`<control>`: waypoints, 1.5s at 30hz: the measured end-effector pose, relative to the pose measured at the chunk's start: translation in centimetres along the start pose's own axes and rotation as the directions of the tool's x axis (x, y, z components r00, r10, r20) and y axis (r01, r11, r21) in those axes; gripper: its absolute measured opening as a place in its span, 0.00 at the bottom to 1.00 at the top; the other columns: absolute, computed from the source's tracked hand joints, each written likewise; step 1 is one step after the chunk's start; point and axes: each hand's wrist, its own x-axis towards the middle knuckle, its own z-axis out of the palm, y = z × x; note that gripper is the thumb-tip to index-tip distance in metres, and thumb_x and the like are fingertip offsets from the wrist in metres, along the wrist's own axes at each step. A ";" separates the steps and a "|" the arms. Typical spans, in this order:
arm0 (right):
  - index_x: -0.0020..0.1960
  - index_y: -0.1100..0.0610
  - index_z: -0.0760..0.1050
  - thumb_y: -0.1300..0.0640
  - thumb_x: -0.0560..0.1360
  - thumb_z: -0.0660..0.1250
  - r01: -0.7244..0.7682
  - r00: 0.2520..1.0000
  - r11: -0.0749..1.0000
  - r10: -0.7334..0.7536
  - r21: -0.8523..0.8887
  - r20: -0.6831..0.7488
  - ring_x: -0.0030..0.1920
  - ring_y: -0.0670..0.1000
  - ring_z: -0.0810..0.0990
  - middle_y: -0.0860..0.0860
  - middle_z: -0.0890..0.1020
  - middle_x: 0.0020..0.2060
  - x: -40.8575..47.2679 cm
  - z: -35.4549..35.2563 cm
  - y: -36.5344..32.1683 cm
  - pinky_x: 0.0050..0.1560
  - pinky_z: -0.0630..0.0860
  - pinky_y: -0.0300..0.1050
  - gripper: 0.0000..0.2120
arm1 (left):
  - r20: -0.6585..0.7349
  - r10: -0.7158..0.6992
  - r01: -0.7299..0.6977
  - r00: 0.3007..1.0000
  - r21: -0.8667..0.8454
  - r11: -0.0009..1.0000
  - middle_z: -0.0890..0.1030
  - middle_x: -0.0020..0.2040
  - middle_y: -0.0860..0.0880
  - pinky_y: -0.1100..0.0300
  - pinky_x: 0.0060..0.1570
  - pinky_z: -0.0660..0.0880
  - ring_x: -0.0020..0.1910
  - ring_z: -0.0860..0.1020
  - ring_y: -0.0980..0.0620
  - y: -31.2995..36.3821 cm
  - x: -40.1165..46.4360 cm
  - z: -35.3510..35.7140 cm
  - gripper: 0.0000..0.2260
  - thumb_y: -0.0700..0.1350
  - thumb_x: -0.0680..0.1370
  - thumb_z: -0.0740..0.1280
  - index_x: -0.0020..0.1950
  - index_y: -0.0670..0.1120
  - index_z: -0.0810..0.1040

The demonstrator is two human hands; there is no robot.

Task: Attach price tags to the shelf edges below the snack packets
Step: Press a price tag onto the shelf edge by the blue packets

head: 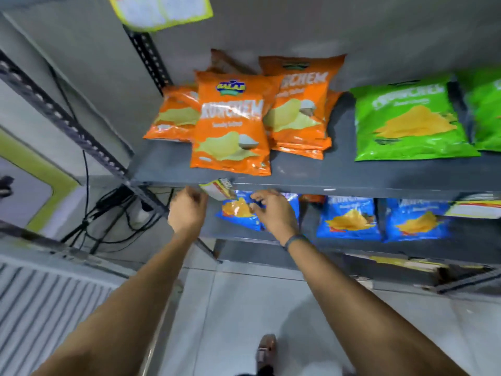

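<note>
Orange snack packets (pixel 230 131) stand on the upper grey shelf, whose front edge (pixel 352 187) runs left to right. A yellow-and-white price tag (pixel 218 189) hangs tilted at that edge, right below the front orange packet. My left hand (pixel 187 208) is closed just left of the tag and seems to pinch its left end. Just right of the tag hovers my right hand (pixel 273 210), fingers curled and apart, in front of a blue packet (pixel 238 210). The view is blurred.
Green packets (pixel 412 120) lie at the right of the upper shelf. More blue packets (pixel 349 218) fill the lower shelf, where another tag (pixel 477 207) hangs at far right. Perforated rack posts (pixel 67 123) and dangling cables (pixel 113 213) are at the left. A yellow-rimmed label (pixel 162 9) hangs overhead.
</note>
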 end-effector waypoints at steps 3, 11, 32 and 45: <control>0.51 0.57 0.78 0.60 0.73 0.67 -0.038 0.977 0.999 0.030 -0.030 -0.211 0.52 0.61 0.79 0.59 0.81 0.51 1.0 2.4 -3.4 0.48 0.78 0.54 0.07 | 0.092 0.000 0.006 0.996 -0.069 0.998 0.81 0.52 0.35 0.47 0.47 0.74 0.53 0.77 0.35 -1.3 1.3 -0.1 0.12 0.47 0.77 0.65 0.53 0.39 0.75; 0.28 0.55 0.66 0.53 0.78 0.63 -0.449 0.892 0.863 0.447 0.231 0.065 0.37 0.59 0.73 0.56 0.72 0.27 3.5 5.5 -3.6 0.33 0.66 0.43 0.20 | 0.038 0.606 -0.607 0.795 0.085 0.790 0.80 0.46 0.44 0.51 0.44 0.69 0.49 0.76 0.42 2.0 2.9 0.1 0.12 0.52 0.77 0.64 0.49 0.44 0.76; 0.40 0.56 0.79 0.52 0.70 0.73 -0.188 0.964 0.956 0.135 -0.225 -0.230 0.41 0.58 0.81 0.54 0.85 0.39 2.9 3.3 -2.4 0.35 0.71 0.46 0.07 | 0.356 0.540 -0.606 0.763 0.102 0.789 0.84 0.40 0.45 0.56 0.36 0.73 0.42 0.80 0.41 0.8 4.1 1.1 0.10 0.53 0.75 0.67 0.43 0.46 0.77; 0.38 0.58 0.78 0.58 0.71 0.70 -0.169 0.974 0.718 0.017 -0.676 -0.225 0.37 0.61 0.83 0.57 0.85 0.35 3.4 2.6 -4.1 0.33 0.65 0.41 0.05 | 0.277 0.608 -0.666 0.744 0.246 0.704 0.84 0.38 0.44 0.61 0.31 0.64 0.38 0.81 0.40 2.5 4.1 1.5 0.09 0.53 0.77 0.64 0.46 0.49 0.79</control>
